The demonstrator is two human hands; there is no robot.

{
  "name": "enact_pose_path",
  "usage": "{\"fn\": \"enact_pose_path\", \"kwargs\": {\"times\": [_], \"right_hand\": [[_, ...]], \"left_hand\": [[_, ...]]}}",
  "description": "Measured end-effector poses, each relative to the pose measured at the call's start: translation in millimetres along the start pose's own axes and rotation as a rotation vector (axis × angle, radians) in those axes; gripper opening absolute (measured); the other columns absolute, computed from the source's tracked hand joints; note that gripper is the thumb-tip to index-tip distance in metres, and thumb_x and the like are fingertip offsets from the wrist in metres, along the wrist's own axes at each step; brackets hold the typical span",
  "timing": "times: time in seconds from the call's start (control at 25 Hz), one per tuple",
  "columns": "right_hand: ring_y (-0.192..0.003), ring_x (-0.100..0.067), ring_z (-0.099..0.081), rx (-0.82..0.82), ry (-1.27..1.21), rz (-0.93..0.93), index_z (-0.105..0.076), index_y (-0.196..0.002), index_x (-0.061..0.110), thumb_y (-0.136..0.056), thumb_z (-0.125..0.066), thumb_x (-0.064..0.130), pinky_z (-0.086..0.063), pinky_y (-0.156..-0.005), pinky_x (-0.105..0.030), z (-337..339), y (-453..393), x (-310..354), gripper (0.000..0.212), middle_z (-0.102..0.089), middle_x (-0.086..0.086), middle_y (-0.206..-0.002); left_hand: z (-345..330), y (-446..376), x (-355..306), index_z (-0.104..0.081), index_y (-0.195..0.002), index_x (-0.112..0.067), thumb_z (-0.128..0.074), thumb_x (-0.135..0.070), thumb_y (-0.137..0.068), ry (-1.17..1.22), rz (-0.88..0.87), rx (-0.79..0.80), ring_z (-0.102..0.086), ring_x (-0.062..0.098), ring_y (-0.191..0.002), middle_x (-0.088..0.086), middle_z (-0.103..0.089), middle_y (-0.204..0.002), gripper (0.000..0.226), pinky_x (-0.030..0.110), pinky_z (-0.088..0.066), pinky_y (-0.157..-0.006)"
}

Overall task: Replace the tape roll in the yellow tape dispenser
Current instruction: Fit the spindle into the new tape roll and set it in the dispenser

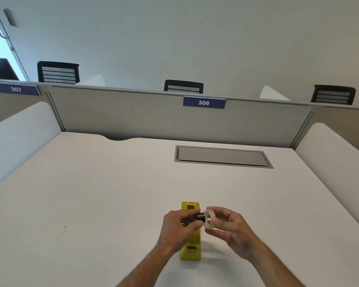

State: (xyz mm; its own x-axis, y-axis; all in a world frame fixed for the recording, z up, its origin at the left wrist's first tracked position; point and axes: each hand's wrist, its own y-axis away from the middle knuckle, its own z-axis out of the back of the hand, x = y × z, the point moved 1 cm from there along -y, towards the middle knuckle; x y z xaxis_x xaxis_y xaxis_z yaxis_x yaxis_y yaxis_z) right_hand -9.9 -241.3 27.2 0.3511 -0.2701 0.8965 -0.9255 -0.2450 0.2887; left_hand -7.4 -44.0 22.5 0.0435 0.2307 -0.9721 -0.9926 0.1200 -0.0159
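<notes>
The yellow tape dispenser stands on the white desk, lengthwise away from me, partly hidden behind my hands. Just above it, my left hand pinches a black spool core between thumb and fingers. My right hand grips a clear tape roll by its rim. The core's end sits at or just inside the roll's hole. Both hands hover over the dispenser's middle.
A grey recessed cable hatch lies in the desk further back. A fabric partition with a "306" label closes the far side, and white side panels flank the desk. Black chairs stand beyond.
</notes>
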Motion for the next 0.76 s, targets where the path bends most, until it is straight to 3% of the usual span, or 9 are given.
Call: {"fn": "enact_pose_path", "kwargs": {"times": [0.16, 0.36, 0.48, 0.6, 0.76], "right_hand": [[-0.109, -0.037, -0.066, 0.022, 0.008, 0.024, -0.067, -0.117, 0.003, -0.079, -0.080, 0.004, -0.058, -0.084, -0.043, -7, -1, -1, 0.040, -0.069, -0.024, -0.117], [-0.108, -0.037, -0.067, 0.024, 0.074, 0.058, -0.070, -0.114, 0.008, -0.078, -0.079, 0.008, -0.059, -0.083, -0.040, -12, -1, 0, 0.037, -0.070, -0.021, -0.115], [-0.106, -0.036, -0.068, 0.022, 0.116, 0.085, -0.072, -0.113, 0.011, -0.078, -0.079, 0.009, -0.059, -0.080, -0.037, -14, -1, -1, 0.036, -0.072, -0.019, -0.112], [-0.104, -0.035, -0.069, 0.030, 0.126, 0.105, -0.072, -0.113, 0.011, -0.076, -0.081, 0.007, -0.060, -0.080, -0.037, -15, -2, -3, 0.038, -0.073, -0.020, -0.111], [-0.102, -0.034, -0.070, -0.020, 0.202, 0.138, -0.070, -0.111, 0.008, -0.068, -0.087, 0.007, -0.060, -0.084, -0.043, -17, -5, -7, 0.046, -0.074, -0.018, -0.107]], "left_hand": [[-2, 2, -2, -0.076, -0.106, -0.035, -0.080, -0.013, -0.080, -0.017, -0.046, 0.016, -0.073, 0.002, -0.088, -0.020, -0.077, -0.091, 0.034, 0.014, -0.056, -0.080], [-1, 1, -2, -0.073, -0.099, -0.049, -0.079, -0.012, -0.081, -0.057, -0.062, 0.024, -0.071, 0.001, -0.088, -0.028, -0.075, -0.086, 0.042, 0.011, -0.052, -0.078], [0, -1, 0, -0.070, -0.098, -0.054, -0.079, -0.011, -0.081, -0.101, -0.070, 0.031, -0.070, 0.003, -0.088, -0.025, -0.075, -0.085, 0.047, 0.016, -0.054, -0.081], [3, -2, 4, -0.070, -0.099, -0.051, -0.078, -0.008, -0.082, -0.101, -0.071, 0.049, -0.071, 0.008, -0.092, -0.018, -0.076, -0.092, 0.047, 0.028, -0.057, -0.087], [3, -2, 11, -0.072, -0.113, -0.040, -0.073, -0.009, -0.086, -0.174, -0.068, 0.105, -0.068, 0.005, -0.095, -0.016, -0.075, -0.099, 0.041, 0.023, -0.055, -0.089]]}}
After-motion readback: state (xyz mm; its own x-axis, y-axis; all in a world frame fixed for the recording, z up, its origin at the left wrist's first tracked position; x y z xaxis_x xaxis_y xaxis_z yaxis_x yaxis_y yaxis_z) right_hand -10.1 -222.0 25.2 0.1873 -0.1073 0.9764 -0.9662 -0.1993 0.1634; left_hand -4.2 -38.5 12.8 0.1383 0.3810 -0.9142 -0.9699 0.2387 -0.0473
